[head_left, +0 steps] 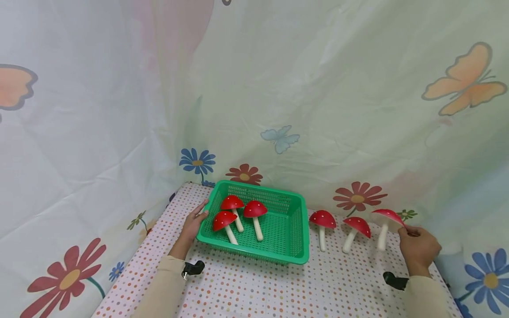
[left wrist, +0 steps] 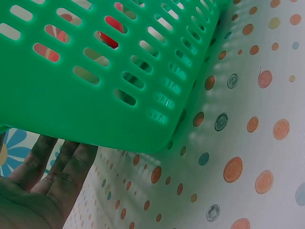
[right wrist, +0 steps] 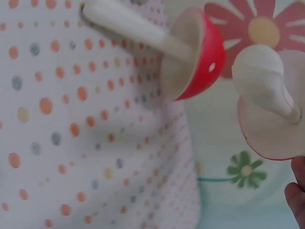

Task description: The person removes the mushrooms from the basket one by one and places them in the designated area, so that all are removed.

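Note:
A green plastic basket (head_left: pixel 274 229) stands on the dotted table, with three red-capped, white-stemmed toy mushrooms (head_left: pixel 255 210) lying in its left half. My left hand (head_left: pixel 193 225) is at the basket's left rim; in the left wrist view its fingers (left wrist: pixel 71 174) look straight against the wall's edge. At the far right, my right hand (head_left: pixel 419 247) pinches the cap edge of another toy mushroom (head_left: pixel 382 236), whose stem hangs downward. The right wrist view shows this mushroom (right wrist: pixel 262 129) from below, with only some fingertips in sight.
Two more toy mushrooms (head_left: pixel 322 218) (head_left: pixel 357 225) lie on the spotted tablecloth (head_left: pixel 338 282), between the basket and my right hand. A printed cloth backdrop (head_left: pixel 338 110) with flowers and butterflies rises directly behind the table and along its left side.

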The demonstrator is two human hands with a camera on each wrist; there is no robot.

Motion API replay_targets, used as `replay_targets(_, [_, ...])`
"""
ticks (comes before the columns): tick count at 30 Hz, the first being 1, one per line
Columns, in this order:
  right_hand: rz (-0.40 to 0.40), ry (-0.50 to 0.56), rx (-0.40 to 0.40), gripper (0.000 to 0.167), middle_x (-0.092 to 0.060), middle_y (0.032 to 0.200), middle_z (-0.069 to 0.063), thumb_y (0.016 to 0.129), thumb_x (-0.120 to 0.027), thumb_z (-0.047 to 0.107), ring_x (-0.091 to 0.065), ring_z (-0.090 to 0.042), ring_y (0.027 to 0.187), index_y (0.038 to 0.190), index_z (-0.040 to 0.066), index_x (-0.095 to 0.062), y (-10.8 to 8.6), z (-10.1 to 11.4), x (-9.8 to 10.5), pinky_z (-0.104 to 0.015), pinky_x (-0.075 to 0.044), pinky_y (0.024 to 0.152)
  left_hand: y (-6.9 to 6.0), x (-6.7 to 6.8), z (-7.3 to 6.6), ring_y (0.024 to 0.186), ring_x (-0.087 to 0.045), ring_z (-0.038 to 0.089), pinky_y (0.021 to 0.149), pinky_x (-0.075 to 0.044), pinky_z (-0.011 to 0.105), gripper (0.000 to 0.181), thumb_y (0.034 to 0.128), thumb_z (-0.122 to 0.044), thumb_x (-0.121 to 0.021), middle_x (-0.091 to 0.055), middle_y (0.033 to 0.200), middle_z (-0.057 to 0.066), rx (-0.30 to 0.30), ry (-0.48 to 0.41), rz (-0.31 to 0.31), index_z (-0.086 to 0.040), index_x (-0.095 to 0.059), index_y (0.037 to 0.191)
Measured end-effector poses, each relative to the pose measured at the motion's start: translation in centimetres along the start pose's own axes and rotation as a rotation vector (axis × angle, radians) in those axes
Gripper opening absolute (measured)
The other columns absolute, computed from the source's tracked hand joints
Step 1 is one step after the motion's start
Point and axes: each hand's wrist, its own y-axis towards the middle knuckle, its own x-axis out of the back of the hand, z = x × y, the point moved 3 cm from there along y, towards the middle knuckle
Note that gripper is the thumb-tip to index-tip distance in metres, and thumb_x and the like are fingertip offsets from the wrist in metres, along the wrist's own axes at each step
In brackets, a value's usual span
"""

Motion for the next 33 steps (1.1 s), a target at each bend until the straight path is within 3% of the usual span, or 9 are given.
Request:
replay_targets(3, [-0.019, 0.029, -0.119, 0.039, -0.065, 0.117, -0.033, 0.095, -0.055, 0.020, -0.029, 0.013, 0.051, 0.118, -0.009, -0.067, 0.3, -2.2, -0.1, -0.010, -0.027, 0.042, -0.3, -0.2, -0.3, 0.146, -0.030, 0.040, 0.114, -0.034, 0.056, 0.052, 0.1041, -0.022, -0.050, -0.025, 0.163, 0.013, -0.006, 0.000, 0.010, -0.013, -0.037, 0.153])
replay_targets(8, [0.010, 0.045, -0.263, 0.041, -0.064, 0.113, -0.034, 0.096, -0.053, 0.021, -0.033, 0.008, 0.047, 0.123, -0.009, -0.064, 0.4, -5.2, -0.8, -0.016, -0.031, 0.038, -0.3, -0.3, -0.3, 0.146, -0.031, 0.040, 0.114, -0.034, 0.056, 0.051, 0.1042, -0.022, -0.050, -0.025, 0.163, 0.012, -0.008, -0.006, 0.013, -0.015, -0.038, 0.153])
replay_targets(12, [0.039, 0.039, -0.309, 0.040, -0.065, 0.111, -0.034, 0.097, -0.052, 0.019, -0.040, 0.001, 0.045, 0.123, -0.009, -0.063, 0.0, -6.6, -1.4, -0.017, -0.032, 0.037, -0.1, -0.4, -0.1, 0.143, -0.035, 0.040, 0.111, -0.038, 0.054, 0.051, 0.1040, -0.021, -0.050, -0.027, 0.162, 0.013, 0.000, -0.007, 0.013, -0.015, -0.038, 0.153])
replay_targets(15, [0.050, 0.004, -0.298, 0.038, -0.065, 0.113, -0.033, 0.097, -0.051, 0.016, -0.057, -0.022, 0.056, 0.120, -0.010, -0.064, -0.5, -7.0, -1.7, -0.022, -0.037, 0.044, 0.0, -0.4, -0.1, 0.142, -0.038, 0.039, 0.110, -0.039, 0.053, 0.050, 0.1039, -0.021, -0.050, -0.028, 0.162, 0.012, 0.009, -0.004, 0.010, -0.015, -0.039, 0.153])
replay_targets(18, [0.052, -0.021, -0.281, 0.036, -0.063, 0.116, -0.033, 0.097, -0.050, 0.014, -0.060, -0.043, 0.087, 0.119, -0.011, -0.064, -0.9, -7.0, -1.9, -0.037, -0.043, 0.064, 0.2, -0.4, 0.2, 0.142, -0.038, 0.039, 0.109, -0.040, 0.052, 0.050, 0.1040, -0.021, -0.050, -0.028, 0.162, 0.012, 0.012, -0.003, 0.010, -0.016, -0.039, 0.152])
replay_targets(21, [0.057, -0.038, -0.271, 0.034, -0.062, 0.118, -0.034, 0.098, -0.050, 0.012, -0.058, -0.045, 0.098, 0.120, -0.010, -0.064, -1.2, -7.0, -2.2, -0.038, -0.042, 0.065, 0.8, -0.3, 1.1, 0.143, -0.037, 0.039, 0.110, -0.039, 0.053, 0.049, 0.1039, -0.022, -0.050, -0.027, 0.162, 0.011, 0.014, -0.014, 0.005, -0.019, -0.040, 0.152])
replay_targets(25, [0.083, -0.072, -0.256, 0.032, -0.061, 0.118, -0.034, 0.095, -0.053, 0.006, -0.059, -0.044, 0.095, 0.121, -0.010, -0.062, -1.2, -7.2, -2.7, -0.032, -0.041, 0.054, 1.5, -0.1, 2.3, 0.145, -0.033, 0.038, 0.114, -0.034, 0.055, 0.048, 0.1034, -0.026, -0.052, -0.027, 0.163, 0.007, 0.009, -0.021, -0.024, -0.025, -0.042, 0.151])
replay_targets(30, [0.142, -0.151, -0.195, 0.031, -0.061, 0.116, -0.035, 0.091, -0.057, 0.001, -0.058, -0.048, 0.097, 0.118, -0.012, -0.061, -1.5, -7.2, -2.6, -0.046, -0.047, 0.062, 1.7, 0.0, 2.8, 0.146, -0.032, 0.037, 0.114, -0.033, 0.056, 0.047, 0.1030, -0.029, -0.052, -0.028, 0.163, 0.005, -0.007, 0.004, -0.055, -0.028, -0.045, 0.149])
replay_targets(33, [0.157, -0.149, -0.182, 0.031, -0.060, 0.117, -0.035, 0.090, -0.057, 0.002, -0.058, -0.048, 0.098, 0.118, -0.012, -0.060, -1.7, -6.3, -1.8, -0.042, -0.047, 0.056, 1.7, 0.1, 2.9, 0.145, -0.033, 0.037, 0.112, -0.035, 0.057, 0.046, 0.1029, -0.029, -0.051, -0.029, 0.162, 0.006, -0.010, 0.011, -0.060, -0.029, -0.045, 0.149])
